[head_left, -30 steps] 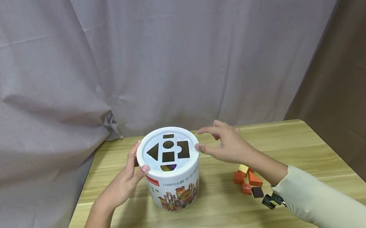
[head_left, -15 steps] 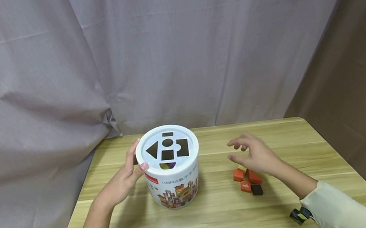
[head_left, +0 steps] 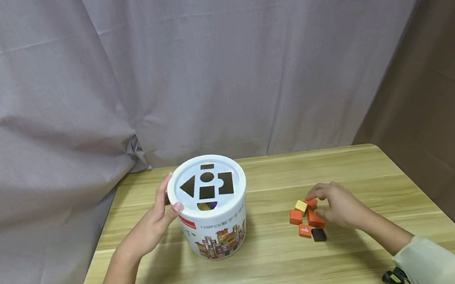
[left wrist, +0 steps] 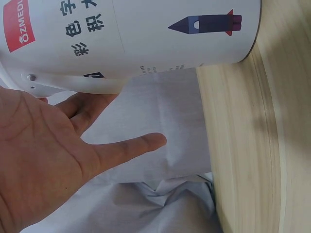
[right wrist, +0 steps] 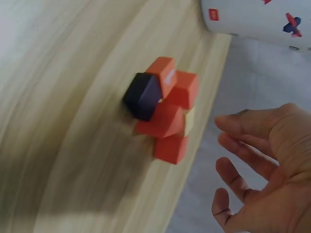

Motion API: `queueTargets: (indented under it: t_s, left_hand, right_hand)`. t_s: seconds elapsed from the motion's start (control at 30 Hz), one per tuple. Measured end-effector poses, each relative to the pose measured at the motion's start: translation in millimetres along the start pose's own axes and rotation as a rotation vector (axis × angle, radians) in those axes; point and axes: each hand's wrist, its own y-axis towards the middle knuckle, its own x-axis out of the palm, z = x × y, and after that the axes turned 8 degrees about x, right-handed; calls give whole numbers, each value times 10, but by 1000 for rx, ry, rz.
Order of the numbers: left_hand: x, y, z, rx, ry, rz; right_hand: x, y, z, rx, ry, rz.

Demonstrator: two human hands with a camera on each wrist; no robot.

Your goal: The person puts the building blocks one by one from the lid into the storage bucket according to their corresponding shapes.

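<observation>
A white cylindrical toy-block bucket stands upright, its white lid cut with shaped holes. My left hand holds it by the rim, thumb on top and fingers around the side. In the left wrist view, one finger of the left hand sticks out straight, away from the bucket wall. My right hand hovers over the blocks, fingers loosely bent around nothing. Below its fingertips lie a red-orange triangular block, a yellow block and a black block.
Several orange blocks, among them one with a white mark, cluster with the others on the wooden table. Grey curtain hangs behind the table's back edge. A brown cloth covers the right side.
My right hand has left the lid's right rim and moved right and toward me, over the blocks. The left hand stays on the bucket.
</observation>
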Motion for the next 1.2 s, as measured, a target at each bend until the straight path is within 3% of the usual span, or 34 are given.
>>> queueTargets:
  t_s: [0.2,0.47,0.8,1.2]
  left_hand:
    - [-7,1,6,1,6,2]
    - [-5,0,15,9,-2,2]
    - [-6,12,27,21,-7,7]
    - [9,-6,21,6,1,2]
  right_hand:
    - [96,-17,148,-32,-53,-72]
    - [188,-1,284,-189,-86,-139]
    - [166,13,304,-269,-14,-169]
    - [177,18,353,-199,-20,-186]
